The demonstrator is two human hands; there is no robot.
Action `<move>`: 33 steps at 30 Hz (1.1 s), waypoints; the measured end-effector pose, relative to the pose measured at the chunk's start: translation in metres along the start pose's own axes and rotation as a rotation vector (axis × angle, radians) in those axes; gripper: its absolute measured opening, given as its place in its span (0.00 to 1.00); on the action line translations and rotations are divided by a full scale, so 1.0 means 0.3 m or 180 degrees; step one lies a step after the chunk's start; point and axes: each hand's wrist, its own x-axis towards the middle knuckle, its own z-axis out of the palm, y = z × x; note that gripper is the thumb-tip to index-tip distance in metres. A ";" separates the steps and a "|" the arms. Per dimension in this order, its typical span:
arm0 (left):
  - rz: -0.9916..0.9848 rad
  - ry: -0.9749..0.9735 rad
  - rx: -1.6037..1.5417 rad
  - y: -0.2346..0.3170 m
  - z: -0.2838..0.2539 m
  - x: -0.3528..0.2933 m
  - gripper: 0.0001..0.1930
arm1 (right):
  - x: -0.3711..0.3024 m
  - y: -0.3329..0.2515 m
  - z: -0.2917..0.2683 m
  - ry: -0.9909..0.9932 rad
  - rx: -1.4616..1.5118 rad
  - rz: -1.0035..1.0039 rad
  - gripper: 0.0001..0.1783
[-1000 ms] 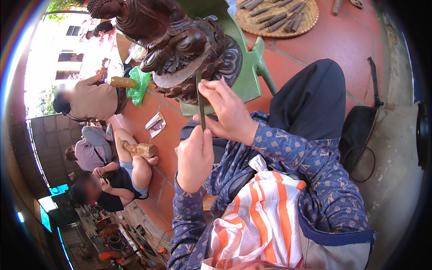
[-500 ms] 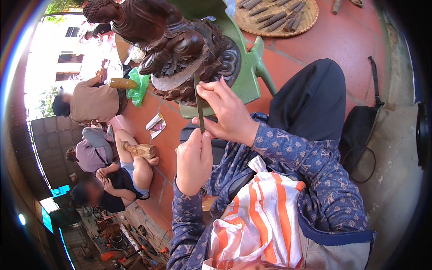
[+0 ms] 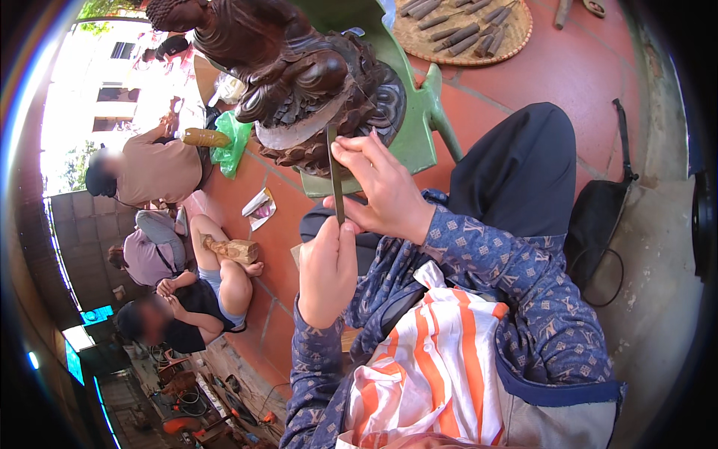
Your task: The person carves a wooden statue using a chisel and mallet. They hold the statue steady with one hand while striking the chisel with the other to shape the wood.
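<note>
A dark brown carved wooden statue (image 3: 280,71) of a seated figure rests on a green plastic chair (image 3: 419,142) before me. My left hand (image 3: 327,273) is closed round the near end of a long, narrow, flat metal tool (image 3: 337,183); whether it is a file or a chisel I cannot tell. Farther up the same tool, my right hand (image 3: 385,187) pinches it between thumb and fingers. The tool's far end meets the rim of the statue's carved base (image 3: 299,135). My left palm hides its near end.
A round woven tray (image 3: 516,37) holding several wooden-handled tools lies on the tiled floor at the upper right. A black bag (image 3: 598,217) is right of my knee. Several people sit at the left, one with a carved wood block (image 3: 239,251) on the legs.
Both hands and the tool sit slightly farther right and lower in the picture. The statue and chair have shifted right by a similar small amount. Both grips stay the same.
</note>
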 end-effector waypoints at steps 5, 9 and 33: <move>0.0035 -0.0045 -0.0017 -0.002 -0.004 -0.007 0.09 | -0.010 0.002 -0.003 -0.0087 -0.0099 -0.0078 0.38; 0.0120 -0.0025 0.0027 0.008 -0.005 0.008 0.10 | 0.013 0.008 -0.012 0.0072 0.0077 0.0015 0.38; -0.0196 -0.0207 -0.0170 0.031 -0.024 0.012 0.08 | 0.021 -0.007 -0.030 -0.0099 0.0067 0.0061 0.37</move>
